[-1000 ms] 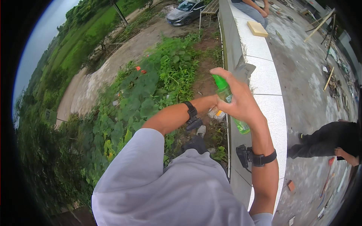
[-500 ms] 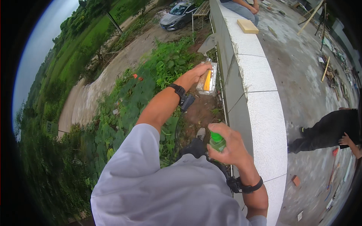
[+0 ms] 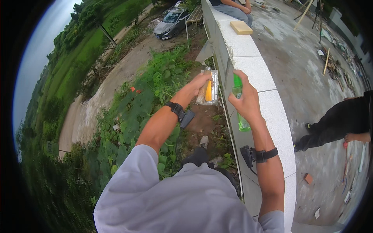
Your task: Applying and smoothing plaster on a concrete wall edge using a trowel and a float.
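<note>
My left hand is closed on a metal hand trowel with a yellow handle and some pale crust on it, held over the dirt strip left of the wall. My right hand grips a green plastic spray bottle, held upright beside the wall's face, with the thumb or a finger near its top. The wall has a white speckled top and a grey side.
A wooden block lies on the wall top, near a seated person. Another person in black stands on the littered concrete floor to the right. Plants, a dirt track and a parked car are to the left.
My hands have parted from being together. The left moved off leftward with the trowel; the right dropped with the bottle, then rose again beside the wall.
</note>
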A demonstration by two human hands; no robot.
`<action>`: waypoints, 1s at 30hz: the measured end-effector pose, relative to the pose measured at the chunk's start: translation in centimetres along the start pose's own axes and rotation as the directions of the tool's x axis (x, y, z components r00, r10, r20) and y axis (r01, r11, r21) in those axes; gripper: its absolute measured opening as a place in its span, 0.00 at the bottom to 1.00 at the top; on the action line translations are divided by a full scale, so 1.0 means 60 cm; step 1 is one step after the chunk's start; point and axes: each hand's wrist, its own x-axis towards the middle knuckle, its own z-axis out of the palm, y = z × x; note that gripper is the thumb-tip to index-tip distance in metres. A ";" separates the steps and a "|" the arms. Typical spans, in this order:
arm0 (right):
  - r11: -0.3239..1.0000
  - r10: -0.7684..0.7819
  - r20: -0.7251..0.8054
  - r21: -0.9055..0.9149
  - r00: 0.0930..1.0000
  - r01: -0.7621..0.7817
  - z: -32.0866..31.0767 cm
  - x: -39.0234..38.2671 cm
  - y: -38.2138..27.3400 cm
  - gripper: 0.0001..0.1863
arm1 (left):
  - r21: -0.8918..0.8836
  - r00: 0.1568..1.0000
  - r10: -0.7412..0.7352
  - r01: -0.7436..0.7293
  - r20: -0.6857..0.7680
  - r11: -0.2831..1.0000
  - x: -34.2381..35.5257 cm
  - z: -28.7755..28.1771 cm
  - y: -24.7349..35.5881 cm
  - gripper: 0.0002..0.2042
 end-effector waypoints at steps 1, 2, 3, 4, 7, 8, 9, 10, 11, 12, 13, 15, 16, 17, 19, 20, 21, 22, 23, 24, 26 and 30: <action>1.000 0.028 -0.017 0.004 0.999 -0.028 -0.008 -0.011 0.008 0.37 | -0.002 0.999 -0.032 0.032 0.003 0.999 -0.004 0.003 -0.001 0.10; 0.999 0.049 -0.031 -0.016 0.998 -0.049 -0.019 -0.024 0.018 0.37 | -0.003 0.999 -0.045 0.045 -0.006 0.999 -0.008 0.004 -0.002 0.10; 0.985 0.163 -0.115 0.074 0.980 -0.155 -0.032 -0.044 0.027 0.36 | 0.004 0.998 -0.059 0.059 -0.014 0.998 -0.012 0.005 -0.003 0.10; 0.955 0.273 -0.188 0.173 0.943 -0.242 -0.043 -0.064 0.038 0.35 | -0.009 0.997 -0.072 0.073 0.025 0.997 -0.018 0.007 -0.003 0.10; 0.739 0.579 -0.157 0.516 0.800 -0.434 -0.053 -0.098 0.074 0.31 | -0.015 0.996 -0.068 0.070 0.063 0.997 -0.050 0.022 0.005 0.12; 0.720 0.531 -0.108 0.580 0.841 -0.380 -0.053 -0.112 0.085 0.26 | -0.033 0.996 -0.050 0.052 0.078 0.998 -0.064 0.034 0.008 0.12; 0.720 0.544 -0.130 0.580 0.829 -0.382 -0.049 -0.126 0.096 0.26 | -0.044 0.995 -0.044 0.048 0.085 0.998 -0.078 0.050 0.010 0.12; 0.719 0.523 -0.108 0.589 0.846 -0.369 -0.044 -0.139 0.106 0.25 | -0.031 0.998 -0.041 0.043 0.051 0.999 -0.091 0.069 0.009 0.13; 0.719 0.505 -0.095 0.597 0.858 -0.357 -0.048 -0.159 0.116 0.23 | -0.010 0.998 -0.051 0.051 0.022 0.999 -0.101 0.090 0.007 0.14; 0.750 0.518 -0.164 0.559 0.840 -0.354 -0.055 -0.183 0.123 0.23 | -0.003 0.993 -0.075 0.076 0.088 0.997 -0.108 0.111 0.004 0.14; 0.773 0.518 -0.210 0.530 0.829 -0.349 -0.061 -0.204 0.127 0.22 | 0.000 0.990 -0.074 0.075 0.118 0.997 -0.115 0.130 0.001 0.17; 0.759 0.557 -0.241 0.536 0.795 -0.370 -0.082 -0.251 0.123 0.20 | 0.010 0.987 -0.075 0.074 0.142 0.997 -0.129 0.165 -0.008 0.19; 0.758 0.573 -0.176 0.487 0.801 -0.435 -0.092 -0.273 0.117 0.19 | 0.020 0.983 -0.083 0.081 0.162 0.996 -0.135 0.184 -0.015 0.18; 0.737 0.620 -0.112 0.421 0.776 -0.528 -0.100 -0.292 0.110 0.18 | 0.032 0.976 -0.086 0.081 0.198 0.996 -0.138 0.206 -0.025 0.17; 0.794 0.563 -0.125 0.357 0.817 -0.492 -0.090 -0.321 0.095 0.18 | 0.056 0.964 -0.125 0.115 0.234 0.992 -0.143 0.250 -0.047 0.17; 0.800 0.542 -0.090 0.360 0.835 -0.480 -0.079 -0.332 0.092 0.22 | 0.024 0.948 -0.149 0.148 0.280 0.989 -0.144 0.272 -0.060 0.16; 0.828 0.481 -0.066 0.363 0.874 -0.428 -0.067 -0.341 0.091 0.25 | -0.012 0.925 -0.164 0.178 0.343 0.984 -0.146 0.292 -0.073 0.16; 0.797 0.543 -0.097 0.371 0.834 -0.477 -0.055 -0.351 0.092 0.25 | 0.011 0.904 -0.201 0.212 0.377 0.977 -0.149 0.311 -0.086 0.20; 0.797 0.517 -0.099 0.417 0.850 -0.437 -0.044 -0.360 0.097 0.28 | 0.043 0.881 -0.225 0.228 0.415 0.973 -0.153 0.328 -0.097 0.20; 0.814 0.488 -0.136 0.427 0.862 -0.394 -0.037 -0.370 0.104 0.32 | 0.032 0.878 -0.223 0.232 0.424 0.972 -0.157 0.345 -0.108 0.17; 0.830 0.450 -0.205 0.455 0.870 -0.322 -0.027 -0.398 0.115 0.38 | 0.060 0.854 -0.246 0.247 0.458 0.967 -0.165 0.376 -0.125 0.14; 0.816 0.513 -0.324 0.471 0.795 -0.335 -0.016 -0.458 0.118 0.39 | 0.201 0.735 -0.333 0.266 0.591 0.943 -0.185 0.432 -0.140 0.14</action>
